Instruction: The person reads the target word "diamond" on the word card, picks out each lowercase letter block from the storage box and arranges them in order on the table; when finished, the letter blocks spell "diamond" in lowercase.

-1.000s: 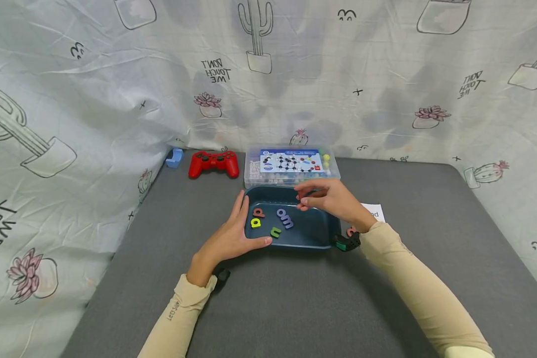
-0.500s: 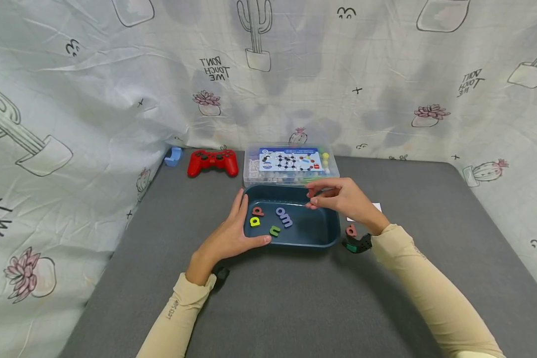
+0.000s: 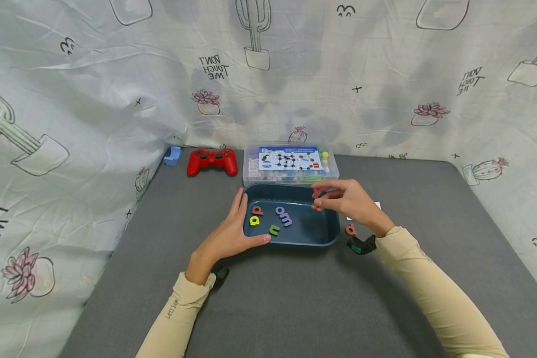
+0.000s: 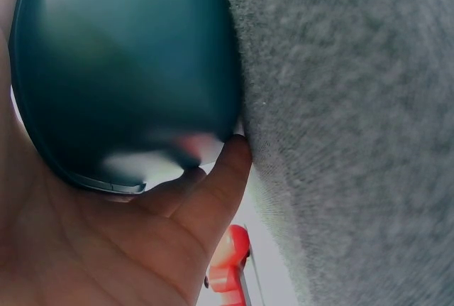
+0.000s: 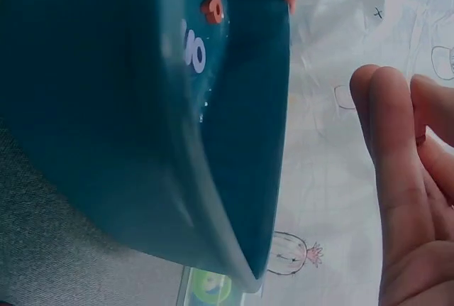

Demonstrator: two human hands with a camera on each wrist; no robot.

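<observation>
My left hand (image 3: 230, 231) rests against the left end of a dark blue tray (image 3: 311, 233), straight fingers along its side and thumb by the front rim. In the left wrist view, the fingers touch the tray's outer wall (image 4: 142, 57). My right hand (image 3: 351, 201) is raised over the tray's right part, its fingertips pinching a small red piece (image 3: 315, 194) whose shape is mostly hidden. Inside the tray lie a red letter (image 3: 257, 211), a yellow letter "a" (image 3: 254, 221), a green "n" (image 3: 274, 230), and a purple "o" (image 3: 280, 211) beside a purple "m" (image 3: 286, 219).
Right of the tray, another red letter (image 3: 350, 229) lies on the grey table (image 3: 273, 303) near a white card (image 3: 377, 204) partly covered by my right hand. Behind are a clear plastic box (image 3: 291, 161), a red game controller (image 3: 212, 162) and a blue piece (image 3: 172, 155).
My right hand has moved a little to the right above the tray, still pinching the small red piece. The red letter beside the tray shows more fully. My left hand stays at the tray.
</observation>
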